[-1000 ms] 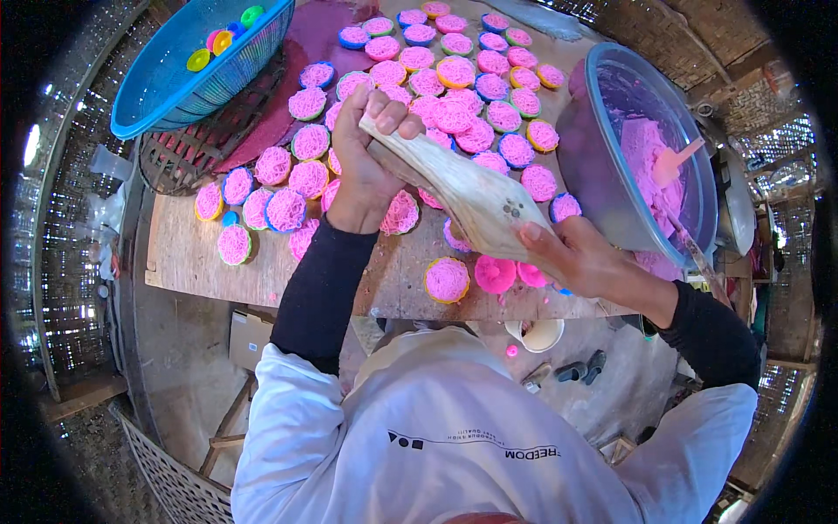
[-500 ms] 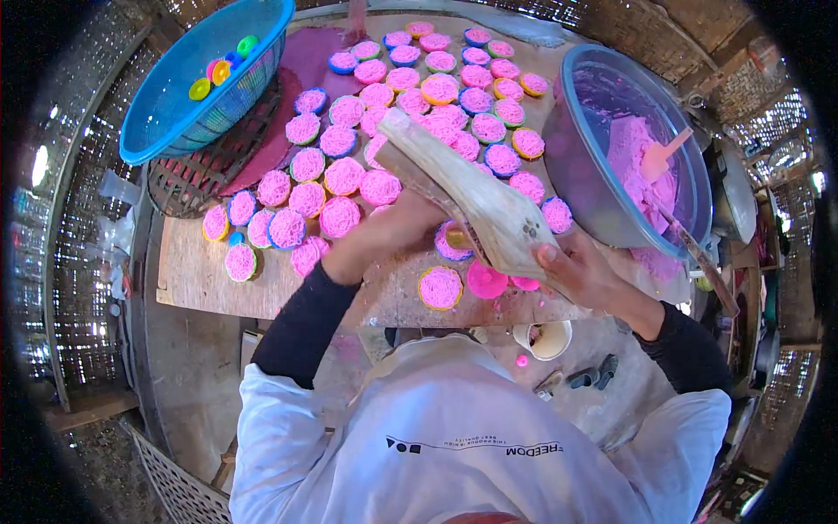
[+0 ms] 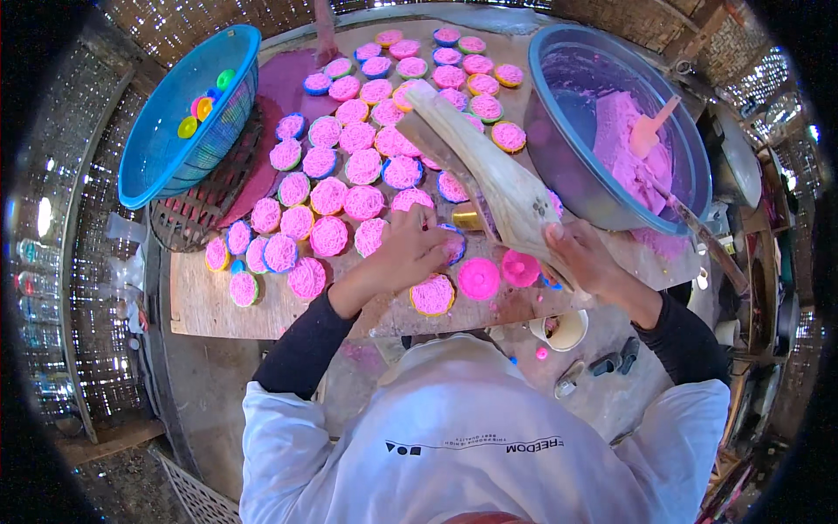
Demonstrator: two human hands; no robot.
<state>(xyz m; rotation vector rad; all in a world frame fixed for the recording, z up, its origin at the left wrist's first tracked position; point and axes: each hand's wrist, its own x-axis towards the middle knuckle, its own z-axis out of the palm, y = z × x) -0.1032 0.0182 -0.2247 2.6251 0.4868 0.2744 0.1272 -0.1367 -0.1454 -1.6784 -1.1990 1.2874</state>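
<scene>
One wooden press (image 3: 497, 175) is noted above the near half of the table (image 3: 218, 306), slanting from mid-table toward its front edge, with a brass-coloured cylinder (image 3: 468, 217) showing at its left side. Its near end is gripped by the right hand (image 3: 589, 260), the fingers being clamped on the wood. The left hand (image 3: 403, 253) is placed left of the cylinder, beside a blue-rimmed cup (image 3: 454, 246); its fingers are bent and slightly apart, and whether the cup is gripped cannot be told.

Close by, a yellow-rimmed cup (image 3: 433, 295) of pink strands and two bare pink moulds, one left (image 3: 479, 279) and one right (image 3: 521, 268), are found. Beyond, many strand-filled cups are spread in loose rows. At the right, a large tub (image 3: 559, 175) is seen with pink dough (image 3: 608, 166) and a pink scoop (image 3: 648, 131); at the left, a blue basket (image 3: 157, 144) with small coloured cups (image 3: 204, 108).

In this inspector's judgement, the press should be kept steady one-handed and its cylinder held clear of finished strands; cups are best handled by the rim, so that the strands are not flattened.
</scene>
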